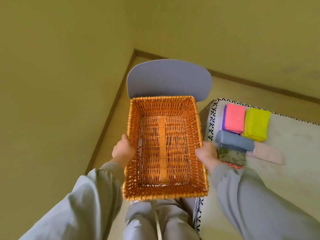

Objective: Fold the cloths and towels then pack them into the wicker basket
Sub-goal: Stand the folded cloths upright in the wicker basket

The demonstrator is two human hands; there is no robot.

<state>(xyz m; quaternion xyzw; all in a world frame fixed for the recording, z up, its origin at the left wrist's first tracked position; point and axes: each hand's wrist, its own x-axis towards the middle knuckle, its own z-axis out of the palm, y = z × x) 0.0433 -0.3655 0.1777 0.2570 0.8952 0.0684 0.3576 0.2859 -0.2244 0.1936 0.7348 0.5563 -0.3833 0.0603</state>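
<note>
Wicker basket (pixel 197 122), orange, rectangular, held up in the air in front of the person over their lap, with its open top facing the camera. Inside, only bare weave shows. The left grip (pixel 123 149) is closed round the basket's left rim and the right grip (pixel 206 153) round the right rim, both about halfway along the long sides. Fingers are mostly hidden behind the walls.

Just right of the basket is a cream-covered counter (pixel 294 153) with a black-and-white patterned border, and the folded cloths lie near its left edge. A pink cloth (pixel 235 117) sits on a purple one (pixel 224 118), with a yellow stack (pixel 257 123) beside it. Nearer is a blue-grey roll (pixel 235 140), then a green patterned fold (pixel 232 155) and a red patterned piece (pixel 232 165), partly hidden by the right sleeve. A pale pink cloth (pixel 266 154) lies to the right of the roll.

Beyond the basket is a grey-purple chair back (pixel 168 78). Grey sleeves, grey trousers (pixel 149 220), olive walls.
</note>
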